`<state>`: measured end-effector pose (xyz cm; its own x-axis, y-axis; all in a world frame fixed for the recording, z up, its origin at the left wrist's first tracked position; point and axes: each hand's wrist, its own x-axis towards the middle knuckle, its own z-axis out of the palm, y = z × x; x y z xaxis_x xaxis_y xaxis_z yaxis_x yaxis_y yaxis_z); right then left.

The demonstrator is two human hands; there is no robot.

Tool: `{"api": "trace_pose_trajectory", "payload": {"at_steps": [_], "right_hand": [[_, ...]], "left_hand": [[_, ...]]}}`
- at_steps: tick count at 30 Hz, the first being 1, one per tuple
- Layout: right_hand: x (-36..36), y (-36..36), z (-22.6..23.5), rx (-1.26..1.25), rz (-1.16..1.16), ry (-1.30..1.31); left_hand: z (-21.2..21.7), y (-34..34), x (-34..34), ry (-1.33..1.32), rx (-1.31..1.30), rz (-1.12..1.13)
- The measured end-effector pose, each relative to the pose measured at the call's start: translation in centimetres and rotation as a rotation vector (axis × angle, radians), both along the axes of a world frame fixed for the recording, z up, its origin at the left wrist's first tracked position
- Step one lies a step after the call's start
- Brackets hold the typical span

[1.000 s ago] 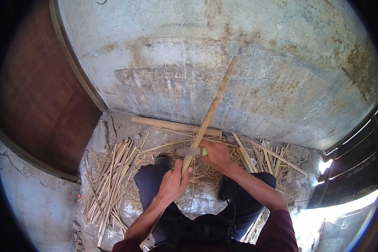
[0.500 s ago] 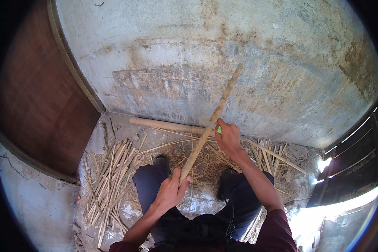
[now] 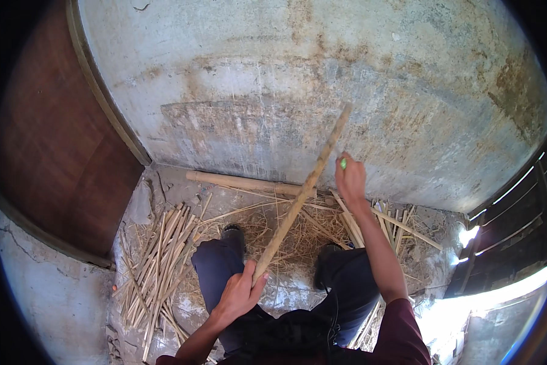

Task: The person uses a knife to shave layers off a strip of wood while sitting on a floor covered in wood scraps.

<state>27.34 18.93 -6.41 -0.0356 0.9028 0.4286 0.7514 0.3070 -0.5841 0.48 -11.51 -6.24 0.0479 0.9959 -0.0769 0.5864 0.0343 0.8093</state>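
A long bamboo strip (image 3: 297, 201) slants up and away from me toward the wall, its far end slightly blurred. My left hand (image 3: 240, 295) is wrapped round its near end, above my left thigh. To the right of the strip's far half, my right hand (image 3: 352, 179) is raised in a closed grip on a small tool with a bright green handle (image 3: 343, 163). The tool's working end cannot be made out. Between the right hand and the strip there is a gap.
Many thin split bamboo sticks (image 3: 158, 261) lie heaped at my left. A thick bamboo pole (image 3: 243, 181) rests along the wall's (image 3: 273, 79) foot. Straw shavings (image 3: 297, 243) cover the ground by my feet. More strips (image 3: 395, 225) lie at right. A brown door panel (image 3: 66, 134) stands left.
My right hand has moved up and right with the green-handled tool, off the strip it was at. My left hand has shifted slightly down and left, still gripping the bamboo strip.
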Motion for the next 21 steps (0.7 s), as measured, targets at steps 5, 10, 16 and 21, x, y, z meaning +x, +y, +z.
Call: {"api": "trace_pose_trajectory", "payload": {"at_steps": [5,10,16,21], "right_hand": [[4.6,3.5,-1.6,0.213,-0.049,0.274],[4.6,2.9,-3.6,-0.495,0.141,0.638],[-1.6,-4.0,-1.2,0.084,0.251,0.178],[-4.1,-7.9,-0.4,0.114,0.365,-0.043]], "left_hand": [[0.3,-1.1,-0.5,-0.028,-0.055,-0.038],[-0.7,0.2,-1.7,-0.202,-0.031,-0.076],[-1.3,3.2,-3.1,-0.647,-0.269,-0.076],[-0.5,4.6,-3.0,-0.744,-0.327,-0.093]]}}
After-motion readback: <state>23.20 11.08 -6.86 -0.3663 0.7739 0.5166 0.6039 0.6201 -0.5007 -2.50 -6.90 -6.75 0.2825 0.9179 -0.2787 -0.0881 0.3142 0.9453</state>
